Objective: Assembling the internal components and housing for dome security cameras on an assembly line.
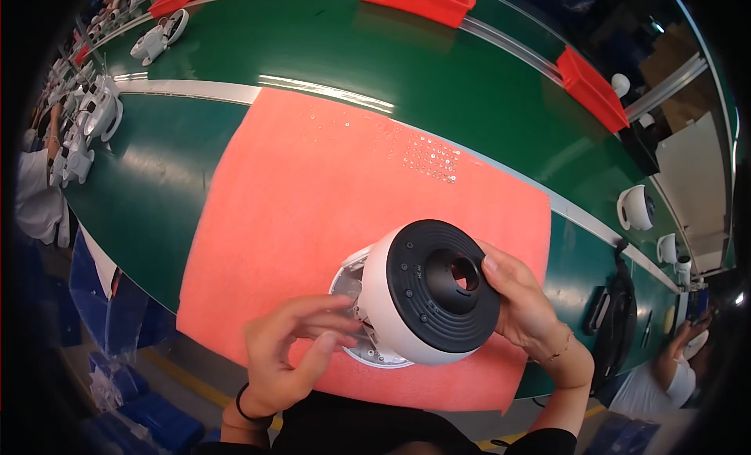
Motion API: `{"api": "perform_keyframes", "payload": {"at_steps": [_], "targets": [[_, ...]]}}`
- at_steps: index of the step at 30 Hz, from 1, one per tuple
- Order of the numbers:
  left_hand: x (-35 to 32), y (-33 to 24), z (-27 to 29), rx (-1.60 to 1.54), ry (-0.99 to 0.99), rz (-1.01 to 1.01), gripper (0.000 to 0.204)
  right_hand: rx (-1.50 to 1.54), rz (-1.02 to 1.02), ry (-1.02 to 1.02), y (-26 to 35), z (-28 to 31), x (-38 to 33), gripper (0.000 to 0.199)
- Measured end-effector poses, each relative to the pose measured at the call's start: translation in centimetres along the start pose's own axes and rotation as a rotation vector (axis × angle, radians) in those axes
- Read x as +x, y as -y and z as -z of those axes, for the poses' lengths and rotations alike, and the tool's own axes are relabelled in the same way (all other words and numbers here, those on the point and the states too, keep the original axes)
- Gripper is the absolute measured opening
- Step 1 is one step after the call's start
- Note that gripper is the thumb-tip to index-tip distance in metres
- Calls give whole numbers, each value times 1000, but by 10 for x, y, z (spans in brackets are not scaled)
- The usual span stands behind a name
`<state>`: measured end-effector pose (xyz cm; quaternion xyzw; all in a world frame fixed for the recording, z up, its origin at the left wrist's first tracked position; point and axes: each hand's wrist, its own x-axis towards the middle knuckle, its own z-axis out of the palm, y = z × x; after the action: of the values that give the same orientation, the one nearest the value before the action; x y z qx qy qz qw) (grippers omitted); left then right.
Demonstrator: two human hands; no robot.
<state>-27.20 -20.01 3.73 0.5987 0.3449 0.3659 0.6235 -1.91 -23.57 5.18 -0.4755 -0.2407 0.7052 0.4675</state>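
A white round housing with a black ringed face [432, 287] and a round opening is tilted up over the pink foam mat. My right hand [526, 302] grips it by its right edge, thumb on the black face. Beneath its left side is a white round base [385, 359] with parts and thin wires inside, partly covered by the housing. My left hand [293, 345] is at the gap between the two, fingers stretched out and thumb apart. Whether its fingertips touch the wires I cannot tell.
Rows of small metal screws [432, 156] lie on the pink mat [266, 220]. Red bins [592, 87] line the far side of the green bench [313, 48]. More white units [635, 207] stand right and left. A black strap [622, 314] lies at right; people sit on both sides.
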Motion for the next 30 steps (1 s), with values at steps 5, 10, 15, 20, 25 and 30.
{"api": "perform_keyframes", "payload": {"at_steps": [5, 10, 15, 20, 25, 30], "targets": [[-7, 3, -9, -9, 94, 16, 28, -72, 30, -34, 0, -3, -4, 47], [-19, 0, -9, 8, 195, -40, 49, -419, 337, 116, -4, -7, -26, 62], [-32, 7, -8, 270, 160, -176, 40, -772, 494, 270, -21, 0, -50, 81], [-40, 20, -4, 362, 149, -254, 34, -1217, 614, 418, -14, -11, -44, 99], [-37, 11, -1, 488, 127, -299, 37, -1080, 516, 383, -15, -11, -40, 99], [-13, -10, 9, 447, 231, -171, 45, -908, 240, 257, 1, -10, -29, 102]]}}
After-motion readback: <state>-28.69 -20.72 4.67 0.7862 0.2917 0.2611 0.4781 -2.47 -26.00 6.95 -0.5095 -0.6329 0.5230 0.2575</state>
